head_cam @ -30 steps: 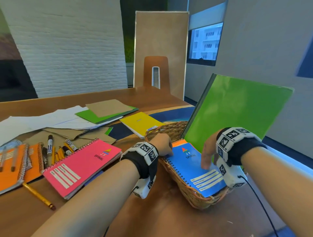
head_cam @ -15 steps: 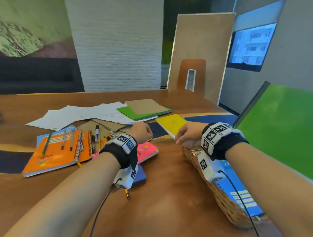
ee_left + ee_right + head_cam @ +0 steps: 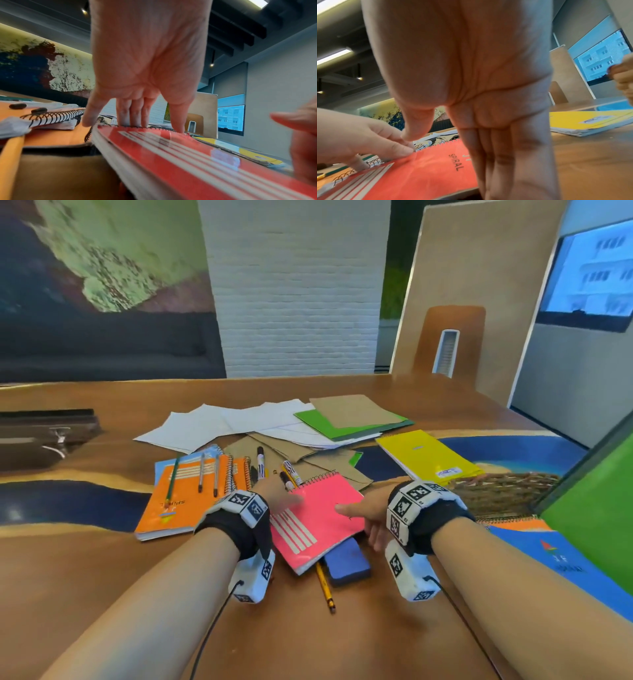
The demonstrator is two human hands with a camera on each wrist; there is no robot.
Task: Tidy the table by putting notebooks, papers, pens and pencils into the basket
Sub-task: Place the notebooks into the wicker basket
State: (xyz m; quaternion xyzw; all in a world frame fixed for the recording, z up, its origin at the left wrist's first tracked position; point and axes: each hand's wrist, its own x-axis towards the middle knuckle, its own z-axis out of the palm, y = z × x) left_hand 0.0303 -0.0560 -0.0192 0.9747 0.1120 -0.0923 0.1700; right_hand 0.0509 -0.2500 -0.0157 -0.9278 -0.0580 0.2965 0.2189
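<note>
A pink spiral notebook (image 3: 318,515) lies tilted on a blue eraser block (image 3: 346,563) in the middle of the table. My left hand (image 3: 281,496) rests its straight fingertips (image 3: 133,121) on the notebook's spiral edge (image 3: 154,127). My right hand (image 3: 356,518) is open, its fingers (image 3: 505,169) stretched out along the notebook's right edge (image 3: 436,169). The wicker basket (image 3: 503,491) at the right holds a blue notebook (image 3: 561,559), an orange one and an upright green folder (image 3: 599,508).
Orange spiral notebooks (image 3: 191,494) carrying pens and a pencil lie to the left, with markers (image 3: 261,460) beside them. White papers (image 3: 222,422), brown cards, a flat green folder (image 3: 329,426) and a yellow notebook (image 3: 428,457) lie behind. A yellow pencil (image 3: 325,587) pokes out near me. A dark bag (image 3: 41,436) sits far left.
Both hands left the basket and moved left to the pink notebook. The blue notebook stayed in the basket. My view turned left.
</note>
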